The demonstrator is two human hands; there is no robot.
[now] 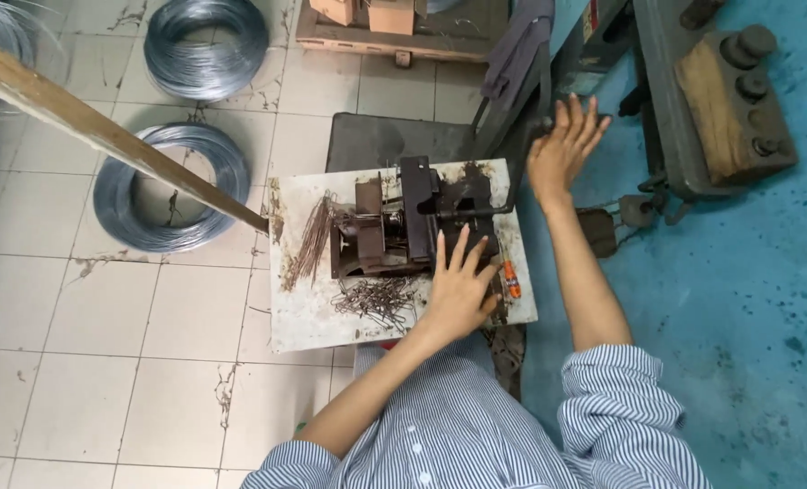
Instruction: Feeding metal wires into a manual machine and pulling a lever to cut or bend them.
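A small dark metal wire-bending machine [403, 222] stands on a worn white board [299, 308]. My left hand [458, 292] rests flat against the machine's near right side, fingers spread, holding nothing. My right hand [562, 145] reaches out past the board's far right corner, fingers apart, next to a dark lever handle [512, 100]; whether it touches the handle I cannot tell. A bundle of straight wire pieces [313, 240] lies left of the machine. A heap of bent wire pieces [376, 299] lies in front of it.
Three coils of grey wire lie on the tiled floor, among them one coil [206, 41] and another [172, 186]. A long wooden pole [105, 131] slants down to the board's left edge. An orange-handled tool [510, 279] lies on the board's right edge. Heavy machinery [720, 91] stands on the blue floor at right.
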